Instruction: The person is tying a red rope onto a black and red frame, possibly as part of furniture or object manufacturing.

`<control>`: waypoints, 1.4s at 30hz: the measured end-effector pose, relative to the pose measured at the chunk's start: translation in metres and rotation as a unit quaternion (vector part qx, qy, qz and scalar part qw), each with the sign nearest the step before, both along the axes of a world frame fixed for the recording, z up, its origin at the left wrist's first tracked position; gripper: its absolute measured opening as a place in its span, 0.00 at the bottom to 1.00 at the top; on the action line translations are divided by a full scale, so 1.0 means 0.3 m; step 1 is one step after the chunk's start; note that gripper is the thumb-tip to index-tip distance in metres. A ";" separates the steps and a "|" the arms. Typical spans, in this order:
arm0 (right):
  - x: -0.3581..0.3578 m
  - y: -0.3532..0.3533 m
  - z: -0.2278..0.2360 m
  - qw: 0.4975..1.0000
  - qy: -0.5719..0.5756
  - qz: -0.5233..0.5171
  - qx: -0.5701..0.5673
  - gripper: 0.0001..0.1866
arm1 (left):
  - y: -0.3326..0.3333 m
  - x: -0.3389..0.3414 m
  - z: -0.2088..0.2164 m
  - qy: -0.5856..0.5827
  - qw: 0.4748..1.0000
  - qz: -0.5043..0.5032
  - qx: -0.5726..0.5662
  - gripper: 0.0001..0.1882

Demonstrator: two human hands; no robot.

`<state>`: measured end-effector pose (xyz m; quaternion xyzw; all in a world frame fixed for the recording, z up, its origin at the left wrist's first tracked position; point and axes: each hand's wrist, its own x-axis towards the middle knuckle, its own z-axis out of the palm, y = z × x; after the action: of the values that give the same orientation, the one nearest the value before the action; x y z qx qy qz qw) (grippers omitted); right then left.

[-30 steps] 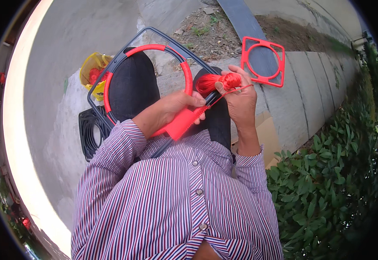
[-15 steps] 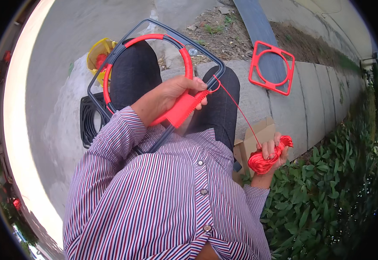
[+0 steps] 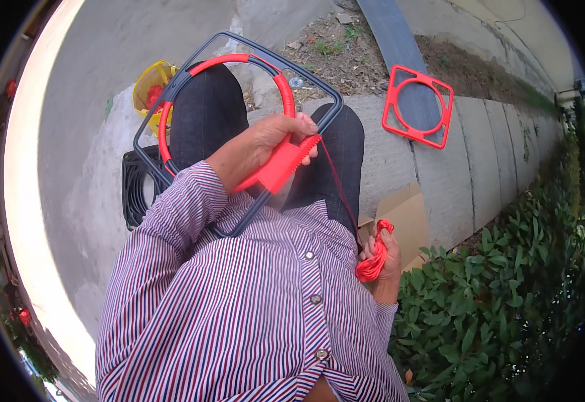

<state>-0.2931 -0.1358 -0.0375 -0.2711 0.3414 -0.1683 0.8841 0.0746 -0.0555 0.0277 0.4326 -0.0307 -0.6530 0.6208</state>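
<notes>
A dark square tube frame point(image 3: 312, 74) with a round inner ring point(image 3: 283, 94) rests across my thighs. Red cord is wound closely over much of the ring and also forms a wide band point(image 3: 280, 167) joining ring and frame. My left hand point(image 3: 275, 137) grips the frame at this band, thumb on top and fingers curled beneath. Down at the right, my right hand point(image 3: 387, 256) is closed around a bundled hank of red cord point(image 3: 373, 261). A single strand point(image 3: 336, 177) runs from the band's upper end towards that hand.
A finished-looking red square frame with a round opening point(image 3: 391, 114) lies on the paving to the right. On the left are a yellow container point(image 3: 139, 100) holding red material and stacked black frames point(image 3: 130, 187). An open cardboard box point(image 3: 410, 221) sits beside green shrubs point(image 3: 470, 308).
My right hand has come inward to the left with the cord hank, turning as it moved. The strand hangs steeper and closer to my thigh. My left hand keeps its hold.
</notes>
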 end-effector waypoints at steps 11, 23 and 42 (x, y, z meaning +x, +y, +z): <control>0.382 -0.198 0.260 0.978 -0.185 -0.030 -0.090 0.23 | 0.033 -0.031 -0.033 -0.022 0.999 -0.005 -0.029 0.16; 0.711 -0.313 0.261 0.845 0.202 0.224 -0.443 0.15 | 0.021 -0.078 -0.023 0.006 0.981 0.040 -0.189 0.31; 0.444 -0.141 0.238 0.912 -0.026 -0.108 -0.394 0.20 | 0.017 -0.038 -0.075 0.052 0.997 -0.001 -0.064 0.25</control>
<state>-0.1600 -0.1781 0.0340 -0.5545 0.2511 -0.3906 0.6906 0.0631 -0.0505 0.0052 0.3575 -0.0404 -0.6719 0.6474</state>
